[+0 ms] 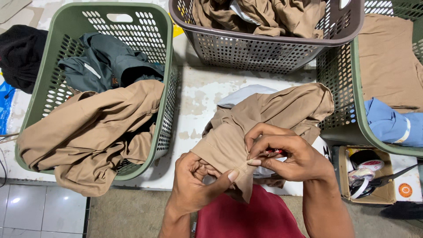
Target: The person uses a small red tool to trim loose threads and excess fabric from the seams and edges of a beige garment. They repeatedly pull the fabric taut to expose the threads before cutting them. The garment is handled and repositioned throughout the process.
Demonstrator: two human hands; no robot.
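Note:
A tan garment (273,112) lies across the floor in front of me, one end pulled toward my lap. My left hand (194,183) pinches the hem of that end from below, thumb on top of the fabric. My right hand (286,154) presses on the same hem from the right and grips a small red tool (273,151) between its fingers. A pale grey cloth (246,93) peeks out under the garment. A red cloth (251,218) covers my lap.
A green basket (165,48) at left holds tan and dark green clothes. A grey basket (273,50) of tan clothes stands behind. Another green basket (352,110) at right holds tan and blue garments. A small cardboard box (387,194) with tape rolls and scissors sits lower right.

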